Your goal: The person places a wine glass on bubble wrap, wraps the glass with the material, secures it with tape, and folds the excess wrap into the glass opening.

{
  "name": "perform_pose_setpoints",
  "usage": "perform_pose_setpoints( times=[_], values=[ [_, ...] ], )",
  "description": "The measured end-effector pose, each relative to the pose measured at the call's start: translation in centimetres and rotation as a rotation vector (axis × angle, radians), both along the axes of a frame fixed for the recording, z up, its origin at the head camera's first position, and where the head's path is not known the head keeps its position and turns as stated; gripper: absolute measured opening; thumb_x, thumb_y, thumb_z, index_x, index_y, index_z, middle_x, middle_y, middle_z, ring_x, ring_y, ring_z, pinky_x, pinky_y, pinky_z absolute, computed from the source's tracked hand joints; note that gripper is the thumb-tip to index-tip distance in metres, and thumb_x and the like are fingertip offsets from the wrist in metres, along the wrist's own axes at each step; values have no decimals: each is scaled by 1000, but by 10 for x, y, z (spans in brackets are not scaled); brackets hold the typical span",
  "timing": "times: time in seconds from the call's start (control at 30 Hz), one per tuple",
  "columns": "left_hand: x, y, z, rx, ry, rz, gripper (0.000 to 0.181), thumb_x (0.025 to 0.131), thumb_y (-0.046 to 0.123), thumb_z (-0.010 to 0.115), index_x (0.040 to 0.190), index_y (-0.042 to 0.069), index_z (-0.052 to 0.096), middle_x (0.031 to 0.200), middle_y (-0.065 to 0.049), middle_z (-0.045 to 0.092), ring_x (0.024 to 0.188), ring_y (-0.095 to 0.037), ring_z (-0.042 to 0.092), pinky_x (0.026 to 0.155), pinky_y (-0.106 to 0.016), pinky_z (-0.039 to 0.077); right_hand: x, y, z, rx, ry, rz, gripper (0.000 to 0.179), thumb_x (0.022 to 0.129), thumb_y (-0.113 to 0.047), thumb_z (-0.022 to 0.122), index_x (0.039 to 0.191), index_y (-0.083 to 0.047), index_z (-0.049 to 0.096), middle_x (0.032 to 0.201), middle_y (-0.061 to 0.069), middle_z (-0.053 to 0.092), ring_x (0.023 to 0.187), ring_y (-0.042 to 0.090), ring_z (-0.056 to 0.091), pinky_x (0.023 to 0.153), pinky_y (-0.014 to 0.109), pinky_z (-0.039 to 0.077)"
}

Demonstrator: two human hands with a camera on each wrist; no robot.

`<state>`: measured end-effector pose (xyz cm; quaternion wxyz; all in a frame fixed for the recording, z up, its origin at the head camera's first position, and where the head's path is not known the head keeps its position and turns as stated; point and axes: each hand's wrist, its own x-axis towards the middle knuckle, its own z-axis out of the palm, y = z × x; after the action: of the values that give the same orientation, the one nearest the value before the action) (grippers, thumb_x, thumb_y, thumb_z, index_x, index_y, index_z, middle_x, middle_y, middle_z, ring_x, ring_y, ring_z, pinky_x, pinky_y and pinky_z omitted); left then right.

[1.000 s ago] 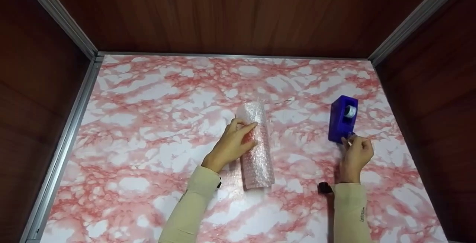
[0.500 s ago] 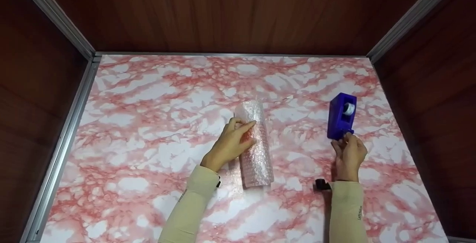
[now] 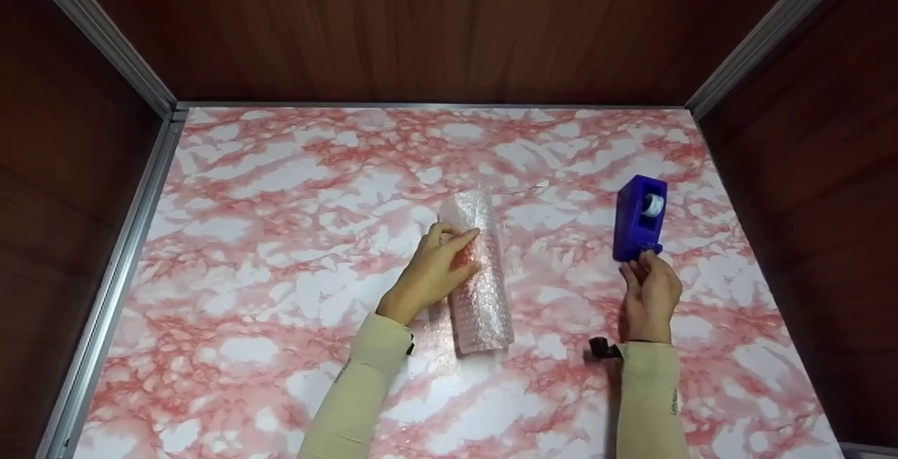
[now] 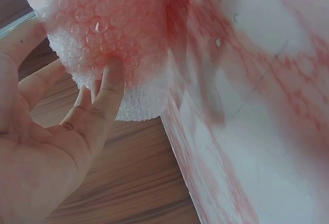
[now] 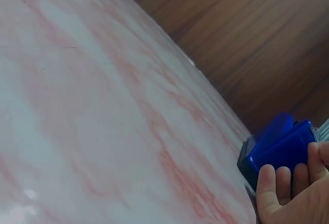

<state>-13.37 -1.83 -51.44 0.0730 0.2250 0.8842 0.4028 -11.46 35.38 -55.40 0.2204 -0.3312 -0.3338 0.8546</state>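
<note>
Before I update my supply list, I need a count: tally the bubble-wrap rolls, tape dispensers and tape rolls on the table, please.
Bubble-wrap roll: 1
Blue tape dispenser: 1
Tape roll, seated in the dispenser: 1
Total: 3

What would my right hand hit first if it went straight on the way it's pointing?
Your right hand would most likely meet the blue tape dispenser first; it appears to touch the near end, though exact contact is hard to judge.
</note>
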Motion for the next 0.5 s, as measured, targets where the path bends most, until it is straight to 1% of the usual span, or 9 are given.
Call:
perform_pose_setpoints(
  times=[0.13, 0.23, 0.33, 0.4, 0.5],
  values=[
    [0, 1, -1, 5, -1, 6, 60, 98, 37, 66, 152, 22, 46, 142, -11, 36, 130, -29, 39, 106, -42, 38, 3, -1, -5, 15, 8, 19, 16, 96, 6, 59, 82, 11, 64, 79, 18, 62, 79, 25, 63, 83, 35, 56],
    [0, 1, -1, 11, -1, 5, 60, 97, 37, 67, 152, 21, 47, 141, -11, 37, 130, -29, 38, 107, -41, 37, 7, -1, -9, 29, 16, 47, 14, 97, 1, 61, 86, 10, 64, 83, 19, 63, 84, 25, 63, 87, 34, 55],
    [-1, 1, -2, 11, 3, 3, 60, 97, 36, 67, 151, 21, 47, 141, -11, 37, 131, -29, 38, 108, -41, 35, 12, -1, -10, 56, 33, 101, 14, 98, -4, 63, 92, 9, 64, 86, 18, 63, 88, 25, 63, 91, 35, 53],
    [-1, 2, -1, 14, 4, 2, 60, 97, 37, 67, 151, 20, 47, 140, -11, 38, 131, -29, 38, 108, -41, 35, 16, -3, -10, 74, 43, 137, 12, 98, -4, 64, 96, 8, 63, 88, 17, 64, 89, 25, 63, 92, 36, 53],
    [-1, 2, -1, 22, 12, 1, 59, 97, 36, 67, 151, 20, 48, 140, -11, 38, 129, -30, 39, 108, -42, 36, 19, -6, -10, 124, 54, 184, 12, 98, -2, 62, 105, 8, 62, 90, 17, 63, 87, 26, 63, 89, 36, 54]
  ],
)
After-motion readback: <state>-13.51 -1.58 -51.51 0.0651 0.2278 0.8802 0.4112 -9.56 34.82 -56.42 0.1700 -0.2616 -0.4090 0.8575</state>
